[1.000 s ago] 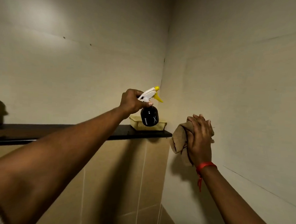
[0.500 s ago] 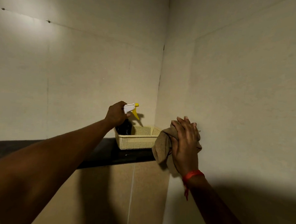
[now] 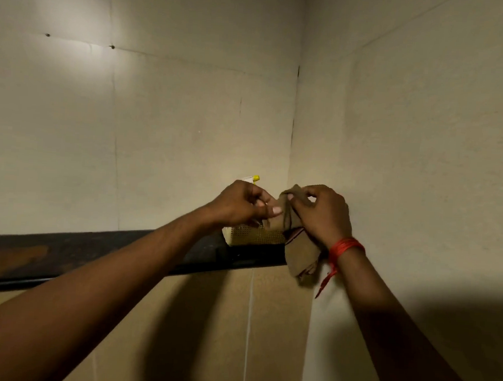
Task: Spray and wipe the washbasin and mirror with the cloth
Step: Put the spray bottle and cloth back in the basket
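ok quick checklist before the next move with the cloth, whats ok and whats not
1. Cloth in hand: ok, the right hand grips it and the left hand pinches its upper edge.
2. Spray bottle put away: ok, only its white and yellow nozzle shows behind the left hand, above the basket.
3. Basket seated on the dark shelf: ok.
4. Cloth folded flat for wiping: not ok, it hangs bunched.
5. Washbasin and mirror within reach: cannot tell, neither is in view.
6. Red wrist thread clear of the cloth: cannot tell, its loose end dangles beside it.
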`<action>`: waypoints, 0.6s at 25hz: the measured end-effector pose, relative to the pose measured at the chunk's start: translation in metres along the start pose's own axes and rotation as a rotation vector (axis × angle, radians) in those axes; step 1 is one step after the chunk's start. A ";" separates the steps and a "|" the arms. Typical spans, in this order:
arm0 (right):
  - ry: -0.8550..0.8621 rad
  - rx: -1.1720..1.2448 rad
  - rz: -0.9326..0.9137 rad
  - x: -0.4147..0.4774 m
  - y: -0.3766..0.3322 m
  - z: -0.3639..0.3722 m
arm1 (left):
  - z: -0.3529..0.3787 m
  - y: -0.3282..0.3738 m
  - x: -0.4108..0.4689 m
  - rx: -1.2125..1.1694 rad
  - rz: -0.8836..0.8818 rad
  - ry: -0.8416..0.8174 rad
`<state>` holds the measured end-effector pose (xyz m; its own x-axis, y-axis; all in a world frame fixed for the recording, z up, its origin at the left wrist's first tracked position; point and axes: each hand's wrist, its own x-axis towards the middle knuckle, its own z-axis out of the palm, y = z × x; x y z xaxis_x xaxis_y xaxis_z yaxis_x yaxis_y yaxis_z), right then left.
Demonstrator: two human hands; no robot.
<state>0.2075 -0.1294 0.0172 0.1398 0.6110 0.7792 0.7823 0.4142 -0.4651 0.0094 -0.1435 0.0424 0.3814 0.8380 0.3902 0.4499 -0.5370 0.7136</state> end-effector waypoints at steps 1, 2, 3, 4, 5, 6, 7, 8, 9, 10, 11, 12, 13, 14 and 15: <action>-0.102 0.113 0.060 0.002 -0.003 -0.009 | -0.006 0.005 -0.001 -0.013 -0.009 0.029; -0.191 0.267 0.128 0.002 -0.005 -0.018 | -0.012 0.010 -0.001 0.019 0.001 0.037; -0.270 0.446 0.196 -0.001 -0.007 -0.025 | -0.018 0.017 -0.002 0.086 0.026 0.034; -0.345 0.611 0.255 -0.005 -0.008 -0.031 | -0.023 0.025 -0.004 0.154 0.054 0.030; -0.422 0.733 0.290 -0.010 -0.010 -0.035 | -0.027 0.034 -0.005 0.202 0.079 0.027; -0.508 0.824 0.303 -0.017 -0.012 -0.037 | -0.031 0.043 -0.005 0.222 0.097 0.025; -0.598 0.894 0.304 -0.024 -0.015 -0.036 | -0.035 0.051 -0.004 0.230 0.111 0.026; -0.685 0.942 0.299 -0.031 -0.017 -0.032 | -0.040 0.059 -0.003 0.238 0.127 0.039; -0.742 0.964 0.298 -0.039 -0.018 -0.029 | -0.044 0.066 -0.003 0.244 0.149 0.066; -0.761 0.982 0.304 -0.046 -0.019 -0.025 | -0.050 0.071 -0.003 0.244 0.171 0.080; -0.747 1.004 0.312 -0.052 -0.018 -0.022 | -0.056 0.073 -0.005 0.244 0.186 0.079; -0.714 1.031 0.322 -0.056 -0.016 -0.018 | -0.062 0.071 -0.006 0.255 0.195 0.070; -0.682 1.035 0.331 -0.059 -0.014 -0.017 | -0.067 0.067 -0.008 0.273 0.202 0.062; -0.658 1.010 0.331 -0.060 -0.013 -0.018 | -0.072 0.060 -0.007 0.296 0.202 0.060; -0.638 0.953 0.308 -0.060 -0.011 -0.020 | -0.075 0.052 -0.006 0.317 0.197 0.060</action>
<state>0.2024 -0.1843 -0.0159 -0.2956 0.8868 0.3552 -0.0366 0.3610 -0.9318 -0.0301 -0.1689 0.1206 0.4414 0.7150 0.5421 0.6040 -0.6836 0.4098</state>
